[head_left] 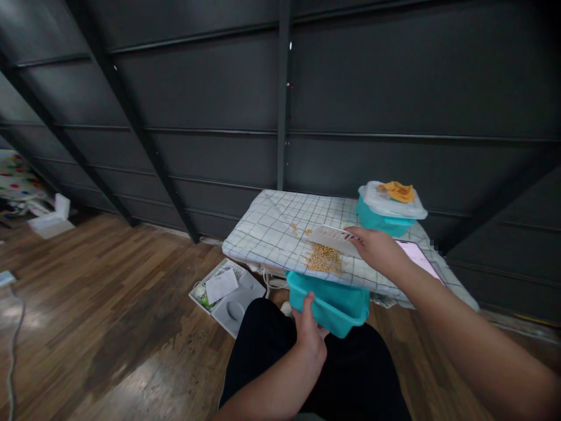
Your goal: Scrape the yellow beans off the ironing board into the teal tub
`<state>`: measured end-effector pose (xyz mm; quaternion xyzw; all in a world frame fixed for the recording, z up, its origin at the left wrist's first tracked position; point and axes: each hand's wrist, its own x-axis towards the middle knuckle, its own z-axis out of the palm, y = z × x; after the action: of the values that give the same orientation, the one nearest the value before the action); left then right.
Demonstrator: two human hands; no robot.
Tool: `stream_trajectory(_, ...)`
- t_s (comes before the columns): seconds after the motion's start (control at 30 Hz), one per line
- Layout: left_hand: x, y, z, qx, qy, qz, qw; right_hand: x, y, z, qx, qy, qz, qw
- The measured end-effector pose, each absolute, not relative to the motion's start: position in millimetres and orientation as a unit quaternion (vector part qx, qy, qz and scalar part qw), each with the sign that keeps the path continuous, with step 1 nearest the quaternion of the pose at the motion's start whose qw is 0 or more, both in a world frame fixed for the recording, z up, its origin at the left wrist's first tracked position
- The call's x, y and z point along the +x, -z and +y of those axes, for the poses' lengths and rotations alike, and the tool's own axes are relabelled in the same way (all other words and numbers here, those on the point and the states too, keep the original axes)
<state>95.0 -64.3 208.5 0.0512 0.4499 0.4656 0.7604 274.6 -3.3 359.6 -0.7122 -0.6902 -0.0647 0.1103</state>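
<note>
My left hand (309, 332) grips the near rim of an open teal plastic tub (333, 305), holding it just under the front edge of a low table covered with a white checked cloth (267, 231). My right hand (377, 248) is closed on a flat white card (333, 238), its edge resting on the cloth beside a pile of yellow grains (324, 258). A few grains lie scattered farther back on the cloth.
A second teal tub with a clear lid (391, 204) and something orange on top stands at the table's back right. A phone (418, 257) lies beside my right arm. A white tray with papers (228, 289) sits on the wooden floor. Dark metal wall panels stand behind.
</note>
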Motion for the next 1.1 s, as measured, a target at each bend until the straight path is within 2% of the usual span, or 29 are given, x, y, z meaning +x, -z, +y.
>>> stream_trajectory(0.2, 95.3, -211.4, -64.8, 0.064, -0.475, 0.438, 0.761, 262.5, -353.5, -8.9, -0.685, 0.065, -0.718, 0.108)
stream_trajectory(0.6, 81.9, -223.3, -77.2, 0.051, -0.477, 0.426, 0.767, 251.0, -350.2, -35.6, -0.737, 0.112, -0.665, 0.042)
stream_trajectory(1.1, 87.4, -227.9, -84.9, 0.046, -0.508, 0.453, 0.732, 232.9, -350.7, -59.2, -0.714, 0.130, -0.687, 0.046)
